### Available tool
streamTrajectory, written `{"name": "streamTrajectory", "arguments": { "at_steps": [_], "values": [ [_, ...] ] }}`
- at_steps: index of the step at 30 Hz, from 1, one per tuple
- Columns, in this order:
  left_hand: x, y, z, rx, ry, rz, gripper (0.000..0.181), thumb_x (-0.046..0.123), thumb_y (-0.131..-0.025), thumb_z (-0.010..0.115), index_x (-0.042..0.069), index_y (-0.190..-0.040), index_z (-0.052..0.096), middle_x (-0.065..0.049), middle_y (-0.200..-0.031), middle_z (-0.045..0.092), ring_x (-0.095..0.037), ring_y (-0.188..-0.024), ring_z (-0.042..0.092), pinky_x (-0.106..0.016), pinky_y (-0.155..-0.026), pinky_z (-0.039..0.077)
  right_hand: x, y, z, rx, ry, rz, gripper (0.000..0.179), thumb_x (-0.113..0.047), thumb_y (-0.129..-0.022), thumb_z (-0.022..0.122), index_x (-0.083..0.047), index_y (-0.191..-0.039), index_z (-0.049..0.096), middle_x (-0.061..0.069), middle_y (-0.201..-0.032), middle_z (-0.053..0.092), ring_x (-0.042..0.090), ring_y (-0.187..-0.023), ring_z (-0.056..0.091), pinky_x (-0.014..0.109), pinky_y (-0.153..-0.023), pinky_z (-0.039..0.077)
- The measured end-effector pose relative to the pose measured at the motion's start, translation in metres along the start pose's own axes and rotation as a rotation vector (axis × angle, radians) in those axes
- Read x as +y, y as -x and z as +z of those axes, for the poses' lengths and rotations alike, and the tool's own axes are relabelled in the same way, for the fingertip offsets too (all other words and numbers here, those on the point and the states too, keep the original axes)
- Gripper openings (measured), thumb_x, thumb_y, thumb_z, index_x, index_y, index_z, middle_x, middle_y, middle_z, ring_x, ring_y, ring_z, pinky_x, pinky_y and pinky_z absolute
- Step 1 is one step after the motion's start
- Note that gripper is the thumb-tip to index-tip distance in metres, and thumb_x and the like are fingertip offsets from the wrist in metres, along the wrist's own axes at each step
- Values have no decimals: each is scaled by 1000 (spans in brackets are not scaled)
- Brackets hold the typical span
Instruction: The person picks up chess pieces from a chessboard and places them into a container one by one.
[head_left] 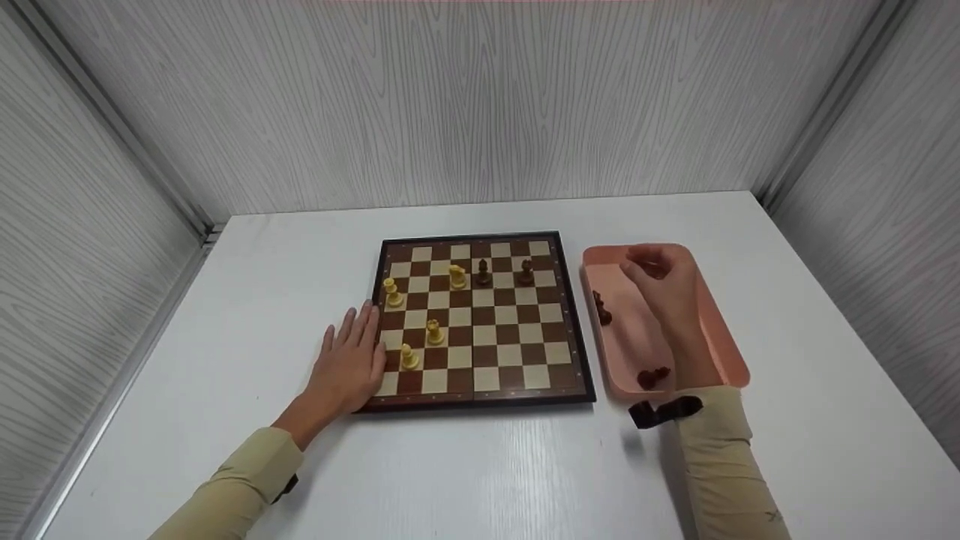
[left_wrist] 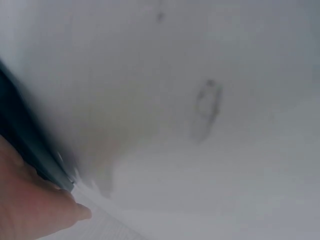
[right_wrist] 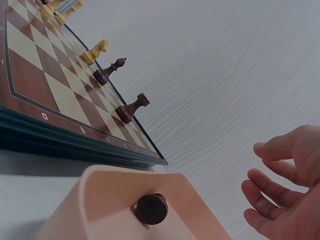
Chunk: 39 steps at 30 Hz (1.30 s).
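My left hand (head_left: pixel 349 369) rests with straight fingers along the left edge of the chessboard (head_left: pixel 517 401). Yellowish pieces stand near it: a pawn-like piece (head_left: pixel 409 358), a rook-like piece (head_left: pixel 434 332) and a tall piece (head_left: pixel 393 293). Farther back are a yellowish knight (head_left: pixel 457 277), a dark bishop (head_left: pixel 484 273) and a dark rook (right_wrist: pixel 132 107). My right hand (head_left: pixel 667 289) hovers over the pink tray (head_left: pixel 630 341). In the right wrist view its fingers (right_wrist: pixel 272 187) are loosely bent, with nothing visible between them. Dark pieces (head_left: pixel 602 309) lie in the tray.
The white table (head_left: pixel 487 465) carries the board and tray side by side. Grey wood-patterned panels (head_left: pixel 480 105) rise behind and at both sides. Dark straps sit at both cuffs. In the left wrist view, mostly blurred white surface shows beside the board's dark side (left_wrist: pixel 30 135).
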<state>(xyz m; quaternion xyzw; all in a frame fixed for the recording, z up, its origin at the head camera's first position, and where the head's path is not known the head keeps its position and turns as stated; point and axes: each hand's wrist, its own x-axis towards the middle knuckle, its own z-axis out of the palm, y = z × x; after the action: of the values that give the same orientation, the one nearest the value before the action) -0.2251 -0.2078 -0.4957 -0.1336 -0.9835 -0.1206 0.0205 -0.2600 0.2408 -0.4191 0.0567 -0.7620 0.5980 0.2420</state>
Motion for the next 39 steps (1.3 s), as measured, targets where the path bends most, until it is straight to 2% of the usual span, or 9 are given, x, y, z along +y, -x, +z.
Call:
{"name": "streamTrajectory", "arguments": {
  "at_steps": [5, 7, 10, 14, 17, 20, 27, 32, 39],
  "values": [
    [-2, 3, -1, 1, -12, -6, 62, 30, -111, 28, -2, -163, 13, -19, -170, 10, -40, -156, 10, -63, -121, 10, 17, -1, 8, -64, 5, 63, 31, -1, -95, 71, 13, -122, 65, 29, -119, 65, 36, -111, 63, 20, -87, 51],
    [-2, 3, 0, -5, -15, -8, 62, 30, -111, 28, -2, -163, 13, -19, -170, 10, -40, -156, 10, -63, -121, 10, 19, 0, 13, -91, 22, 100, 33, -5, -96, 72, 10, -124, 65, 26, -121, 66, 33, -113, 64, 23, -90, 51],
    [-2, 3, 1, -13, -12, -8, 63, 31, -111, 29, -2, -163, 13, -18, -170, 10, -40, -156, 9, -63, -121, 10, 16, 3, 22, -118, 47, 113, 35, -8, -96, 73, 8, -126, 65, 24, -122, 67, 33, -114, 64, 34, -97, 50],
    [-2, 2, 2, 2, -10, -6, 63, 31, -112, 29, -1, -163, 13, -18, -170, 11, -40, -156, 10, -63, -121, 10, 3, 6, 38, -156, 40, 89, 37, -5, -96, 71, 10, -128, 62, 29, -124, 64, 42, -117, 61, 53, -104, 45],
    [-2, 1, 3, 15, -7, -1, 63, 31, -111, 30, -2, -163, 14, -18, -170, 11, -41, -156, 11, -63, -121, 11, -12, 10, 46, -174, 19, 82, 37, 1, -95, 69, 13, -128, 60, 35, -125, 62, 50, -119, 59, 59, -106, 42],
    [-2, 2, 4, 9, -2, -1, 63, 30, -111, 29, -2, -163, 13, -19, -170, 11, -41, -156, 10, -64, -121, 10, -23, 14, 50, -181, 25, 85, 35, 4, -94, 68, 15, -126, 60, 36, -123, 62, 51, -119, 58, 60, -106, 43],
    [-3, 3, 1, 13, 3, -10, 63, 30, -111, 30, -1, -163, 13, -19, -170, 12, -42, -155, 10, -64, -121, 10, 17, 1, 63, -197, 48, 84, 35, -6, -94, 73, 5, -125, 64, 26, -124, 65, 37, -117, 63, 51, -107, 46],
    [0, -1, 0, 10, -8, -5, 63, 32, -111, 29, -1, -163, 14, -19, -170, 11, -41, -156, 10, -63, -121, 10, 16, -1, 71, -219, 57, 91, 37, -5, -94, 73, 7, -127, 62, 26, -125, 65, 38, -119, 62, 53, -108, 44],
    [0, -1, 1, 11, 2, -10, 63, 31, -111, 28, -1, -163, 14, -19, -170, 11, -42, -156, 9, -64, -121, 9, 19, -4, 85, -243, 80, 72, 36, -3, -94, 73, 6, -127, 62, 23, -125, 65, 37, -119, 63, 49, -104, 48]
  ]
}}
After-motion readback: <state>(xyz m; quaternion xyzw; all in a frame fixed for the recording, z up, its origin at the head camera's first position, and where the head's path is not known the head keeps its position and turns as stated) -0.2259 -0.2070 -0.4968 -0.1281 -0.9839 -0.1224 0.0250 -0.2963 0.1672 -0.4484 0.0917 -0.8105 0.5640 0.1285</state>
